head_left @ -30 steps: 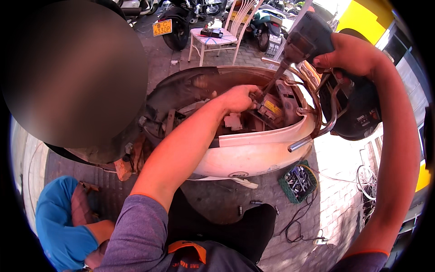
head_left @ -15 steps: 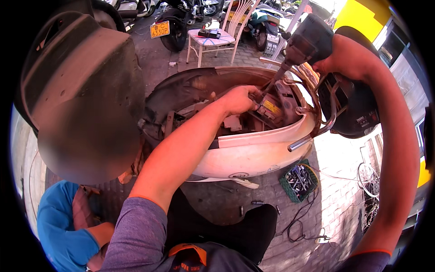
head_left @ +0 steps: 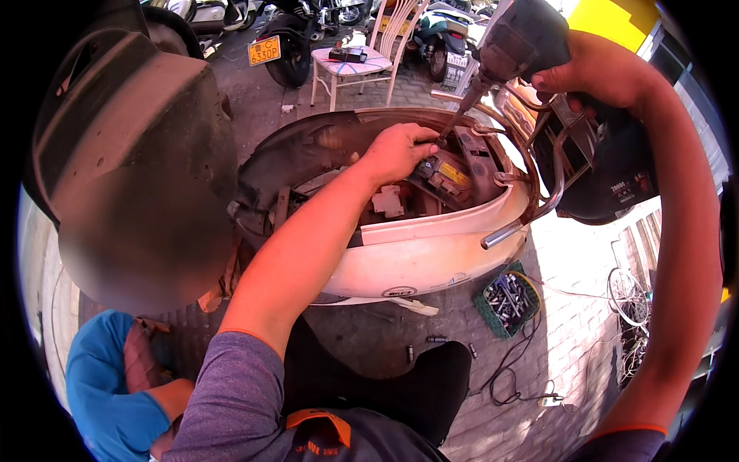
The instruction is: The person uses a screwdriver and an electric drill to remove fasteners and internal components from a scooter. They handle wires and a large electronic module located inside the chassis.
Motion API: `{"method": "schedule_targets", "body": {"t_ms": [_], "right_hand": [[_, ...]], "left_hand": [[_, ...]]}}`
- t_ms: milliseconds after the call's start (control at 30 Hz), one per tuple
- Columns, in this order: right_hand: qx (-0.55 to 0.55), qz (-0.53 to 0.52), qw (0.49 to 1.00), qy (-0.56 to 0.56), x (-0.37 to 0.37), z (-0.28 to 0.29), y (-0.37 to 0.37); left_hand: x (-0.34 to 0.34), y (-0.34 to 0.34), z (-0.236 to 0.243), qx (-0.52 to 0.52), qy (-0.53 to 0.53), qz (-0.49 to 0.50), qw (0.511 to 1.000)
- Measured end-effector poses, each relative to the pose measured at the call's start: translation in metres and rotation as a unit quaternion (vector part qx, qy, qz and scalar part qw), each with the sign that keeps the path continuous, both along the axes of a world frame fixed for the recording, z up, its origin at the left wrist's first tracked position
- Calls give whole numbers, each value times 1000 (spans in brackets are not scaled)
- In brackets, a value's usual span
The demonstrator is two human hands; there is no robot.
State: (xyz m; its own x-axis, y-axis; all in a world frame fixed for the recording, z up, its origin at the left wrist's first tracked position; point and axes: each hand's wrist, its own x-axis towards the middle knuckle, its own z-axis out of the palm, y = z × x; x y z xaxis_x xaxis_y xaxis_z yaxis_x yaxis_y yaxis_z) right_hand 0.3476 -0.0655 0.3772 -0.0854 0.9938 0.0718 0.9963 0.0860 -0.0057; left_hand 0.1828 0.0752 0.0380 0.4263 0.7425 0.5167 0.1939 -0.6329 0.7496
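Observation:
My right hand [head_left: 596, 81] is closed round a dark power tool [head_left: 519, 42], held high at the upper right. Its long extension [head_left: 464, 102] points down and left into the open body of a white scooter [head_left: 419, 262]. My left hand [head_left: 392, 158] reaches over the near side, fingers closed at the lower end of the extension; the fingertips partly hide it. Beside them lie a component with a yellow label [head_left: 454, 177] and a pale plastic piece [head_left: 387, 202]. A bent chrome rail [head_left: 502, 235] runs along the scooter's right end.
A large dark panel [head_left: 138, 123], partly blurred, stands at left. A person in blue [head_left: 108, 393] crouches at lower left. A green basket of sockets [head_left: 486, 308], loose sockets [head_left: 410, 354] and cables [head_left: 512, 400] lie on the paving. A chair [head_left: 346, 68] and parked scooters stand behind.
My left hand, the tool and my right hand have moved upward. The scene has shifted slightly left and up in the view. The blurred area over the left panel has shrunk, exposing more of it.

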Motion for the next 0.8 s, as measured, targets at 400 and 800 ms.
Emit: {"method": "schedule_targets", "body": {"t_ms": [400, 800], "right_hand": [[3, 3, 1000, 28, 20, -9, 8], [61, -70, 938, 334, 74, -42, -91]], "left_hand": [[9, -3, -2, -59, -31, -12, 998], [-13, -3, 27, -320, -418, -240, 816]]}}
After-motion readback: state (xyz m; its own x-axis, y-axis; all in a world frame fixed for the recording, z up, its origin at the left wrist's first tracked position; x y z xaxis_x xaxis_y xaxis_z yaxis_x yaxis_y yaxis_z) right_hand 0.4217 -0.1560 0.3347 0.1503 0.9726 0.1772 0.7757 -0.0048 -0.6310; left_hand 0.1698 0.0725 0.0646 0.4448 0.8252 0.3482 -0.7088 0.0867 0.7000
